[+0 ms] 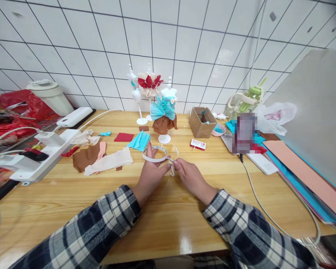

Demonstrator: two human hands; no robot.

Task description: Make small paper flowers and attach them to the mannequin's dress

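My left hand (154,170) is closed around a roll of white tape (154,160), its thumb raised through or behind the ring; I cannot tell which. Close by on the right, my right hand (190,175) pinches the tape's loose end, so a short strip spans the gap between the hands. A thin white piece hangs just below that strip. Beyond the hands stands a small mannequin (168,95) dressed in a turquoise pleated fan (162,109) and a brown crepe paper skirt (165,125). Pleated turquoise paper (139,141) lies left of the roll.
Cream paper (109,161), brown paper (84,158) and a red piece (123,137) lie to the left, near a white power strip (47,153). A cardboard box (202,122) and a small red-and-white box (198,145) sit right of centre. A cable (254,194) loops along the right.
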